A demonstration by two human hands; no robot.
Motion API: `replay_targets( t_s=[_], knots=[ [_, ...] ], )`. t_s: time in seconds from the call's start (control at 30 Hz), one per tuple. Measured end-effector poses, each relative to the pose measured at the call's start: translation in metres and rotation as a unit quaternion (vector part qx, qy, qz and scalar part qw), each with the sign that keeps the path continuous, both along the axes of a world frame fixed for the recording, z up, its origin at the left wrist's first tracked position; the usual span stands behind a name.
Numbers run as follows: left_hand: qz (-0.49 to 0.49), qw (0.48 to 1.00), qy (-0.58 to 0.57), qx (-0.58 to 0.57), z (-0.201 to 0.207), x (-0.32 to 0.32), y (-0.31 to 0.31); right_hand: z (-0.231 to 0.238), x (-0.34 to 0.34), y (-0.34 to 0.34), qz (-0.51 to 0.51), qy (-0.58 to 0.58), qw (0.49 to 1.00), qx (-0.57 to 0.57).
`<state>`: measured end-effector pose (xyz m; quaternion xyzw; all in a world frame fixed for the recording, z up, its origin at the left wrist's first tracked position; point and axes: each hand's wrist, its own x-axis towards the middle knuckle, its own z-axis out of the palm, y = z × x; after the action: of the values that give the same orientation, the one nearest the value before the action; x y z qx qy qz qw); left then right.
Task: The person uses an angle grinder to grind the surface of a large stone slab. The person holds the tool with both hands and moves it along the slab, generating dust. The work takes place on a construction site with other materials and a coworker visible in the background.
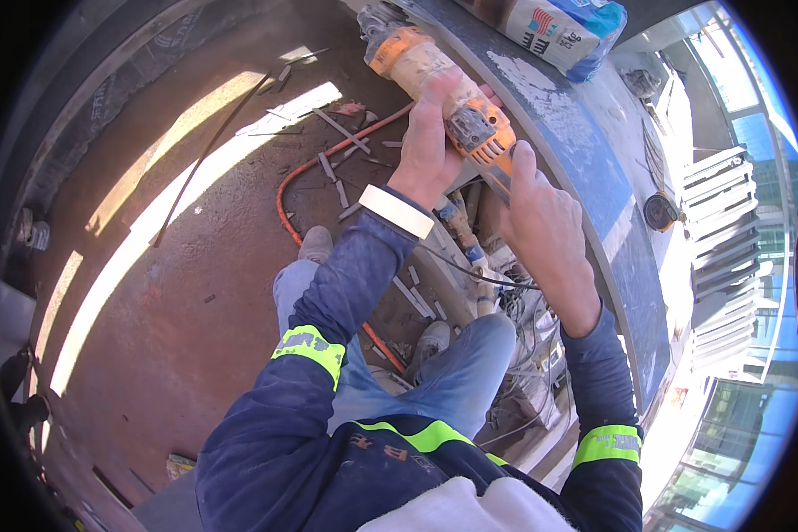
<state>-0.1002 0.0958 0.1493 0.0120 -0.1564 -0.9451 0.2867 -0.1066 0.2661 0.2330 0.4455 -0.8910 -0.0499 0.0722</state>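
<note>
Orange and dusty grey, the power tool sat across both our hands, up near the curved rim of the dark slab. Our left hand was wrapped around the middle of its body, and our right hand was closed around its narrower rear end, thumb laid along it. Neither hand was free. The tool's head pointed away from us, close to the slab's edge; whether it touched the stone, or was running, we could not tell. As for how far along we were, the tool was lifted and firmly supported, but we could make out no fresh cut or worked mark under its head, so how much was left we could not judge. Thin pale strips lay scattered on the brown floor beside an orange hose, and nothing showed whether they came from this tool. A pale patch of dust or powder lay on the slab, just below a printed bag. To the right of our knees, a tangle of wires filled the space under the slab, ungathered and loose.
</note>
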Motion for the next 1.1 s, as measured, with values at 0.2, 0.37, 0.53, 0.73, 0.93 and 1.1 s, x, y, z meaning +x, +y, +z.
replay_targets(
  t_s=[0.2,0.37,0.53,0.73,0.93,1.1],
  knots=[
    [-0.009,1.000,0.006,-0.012,-0.008,-0.010,-0.016,-0.006,-0.012,-0.014,0.008,0.004,1.000,0.004],
    [0.009,1.000,0.001,-0.009,-0.013,-0.024,-0.037,-0.009,-0.020,-0.031,0.017,0.020,1.000,0.001],
    [0.010,1.000,0.013,0.001,-0.017,-0.034,-0.052,-0.008,-0.021,-0.046,0.023,0.019,1.000,0.002],
    [-0.008,1.000,0.017,-0.011,-0.012,-0.027,-0.050,-0.003,-0.015,-0.039,0.022,0.003,1.000,0.004],
    [0.018,1.000,0.006,-0.002,-0.003,-0.007,-0.002,0.001,-0.004,0.000,0.028,0.042,0.999,0.008],
    [0.001,1.000,0.012,0.008,0.003,-0.004,0.000,0.002,-0.007,0.005,0.028,0.027,0.999,0.014]
  ],
)
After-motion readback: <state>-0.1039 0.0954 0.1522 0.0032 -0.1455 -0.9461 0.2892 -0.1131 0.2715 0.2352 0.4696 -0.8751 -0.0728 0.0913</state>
